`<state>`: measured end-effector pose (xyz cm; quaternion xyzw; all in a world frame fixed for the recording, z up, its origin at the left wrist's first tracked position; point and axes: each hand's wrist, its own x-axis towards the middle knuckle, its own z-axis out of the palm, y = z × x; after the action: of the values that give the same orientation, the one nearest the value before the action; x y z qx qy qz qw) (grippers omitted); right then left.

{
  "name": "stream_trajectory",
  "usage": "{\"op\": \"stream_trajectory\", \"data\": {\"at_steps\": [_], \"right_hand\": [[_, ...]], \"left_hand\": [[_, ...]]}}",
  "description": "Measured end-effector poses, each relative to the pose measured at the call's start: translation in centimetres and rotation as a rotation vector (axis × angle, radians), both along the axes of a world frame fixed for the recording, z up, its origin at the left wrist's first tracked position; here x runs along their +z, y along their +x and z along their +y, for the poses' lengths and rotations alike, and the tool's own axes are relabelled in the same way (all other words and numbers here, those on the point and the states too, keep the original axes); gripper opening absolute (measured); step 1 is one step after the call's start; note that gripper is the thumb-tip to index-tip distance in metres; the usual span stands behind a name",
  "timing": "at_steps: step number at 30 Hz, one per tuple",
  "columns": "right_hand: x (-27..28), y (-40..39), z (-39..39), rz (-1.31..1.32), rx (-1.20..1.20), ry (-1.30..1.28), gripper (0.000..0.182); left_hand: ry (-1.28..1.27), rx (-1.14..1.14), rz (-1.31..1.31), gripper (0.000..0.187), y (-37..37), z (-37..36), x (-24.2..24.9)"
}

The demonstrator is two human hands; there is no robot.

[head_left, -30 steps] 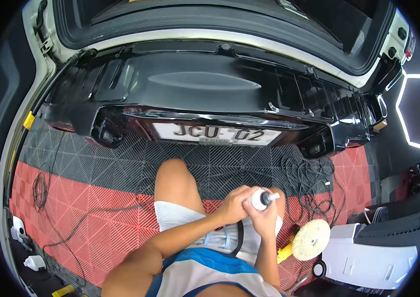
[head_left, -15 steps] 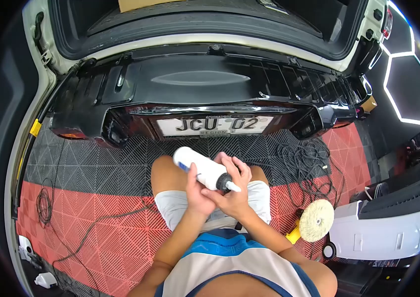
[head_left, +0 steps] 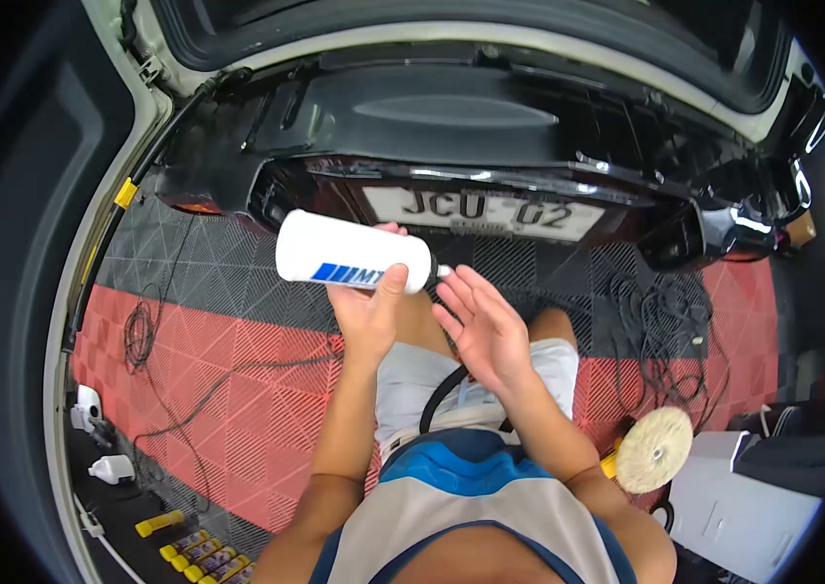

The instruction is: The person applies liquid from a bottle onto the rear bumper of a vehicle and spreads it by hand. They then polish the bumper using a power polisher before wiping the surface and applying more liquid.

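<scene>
My left hand [head_left: 370, 313] is wrapped round a white squeeze bottle [head_left: 344, 248] with blue stripes and lettering, its thumb near the neck end. The bottle lies on its side, tipped slightly, and its black cap with a narrow nozzle faces my right hand [head_left: 488, 326]. That hand is open, palm turned up, fingers stretched out with their tips right at the nozzle. Just beyond both hands is the black rear bumper [head_left: 451, 117] of a vehicle, with a license plate [head_left: 485, 212] set into it.
A polisher with a round fleece pad [head_left: 658, 451] stands at right beside a white and grey case [head_left: 748, 506]. Black cable [head_left: 660, 350] coils on the red and black floor tiles [head_left: 218, 336]. Yellow-labelled bottles [head_left: 203, 555] and a white bottle [head_left: 112, 469] sit at lower left.
My right hand has come off the bottle's cap end and opened beside the nozzle. The bottle, in my left hand, has moved left and upward and turned nearer level. The view has shifted.
</scene>
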<state>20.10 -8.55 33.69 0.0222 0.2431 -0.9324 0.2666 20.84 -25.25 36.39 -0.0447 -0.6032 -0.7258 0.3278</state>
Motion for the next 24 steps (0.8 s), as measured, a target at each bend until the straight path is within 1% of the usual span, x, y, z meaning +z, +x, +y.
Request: {"op": "stream_trajectory", "data": {"at_steps": [2,4,6,8,10,12,22,24], "right_hand": [[0.1,0.2,0.2,-0.043,0.005,-0.02,0.054],[0.2,0.3,0.4,-0.061,0.027,-0.046,0.053],[-0.1,0.6,0.6,-0.078,0.021,-0.051,0.051],[-0.2,0.6,0.7,-0.039,0.034,-0.029,0.049],[-0.4,0.7,0.7,-0.047,0.028,-0.036,0.048],[-0.7,0.6,0.7,-0.044,0.036,-0.053,0.046],[-0.7,0.5,-0.2,-0.091,0.024,-0.025,0.046],[-0.7,0.5,-0.3,-0.133,0.026,-0.032,0.047]], "left_hand": [[-0.052,0.018,-0.019,0.057,0.0,0.1,0.3],[-0.049,0.016,0.01,0.057,0.1,0.2,0.5],[-0.057,0.029,-0.017,0.058,0.2,0.5,0.5],[-0.002,0.03,-0.008,0.059,0.1,0.2,0.4],[-0.001,0.024,-0.047,0.058,0.4,-0.1,0.1],[0.057,0.034,-0.03,0.057,0.5,-0.1,0.0],[0.061,0.024,-0.032,0.057,0.2,-0.9,-0.8],[0.155,0.079,-0.031,0.054,0.0,-0.6,-1.1]]}}
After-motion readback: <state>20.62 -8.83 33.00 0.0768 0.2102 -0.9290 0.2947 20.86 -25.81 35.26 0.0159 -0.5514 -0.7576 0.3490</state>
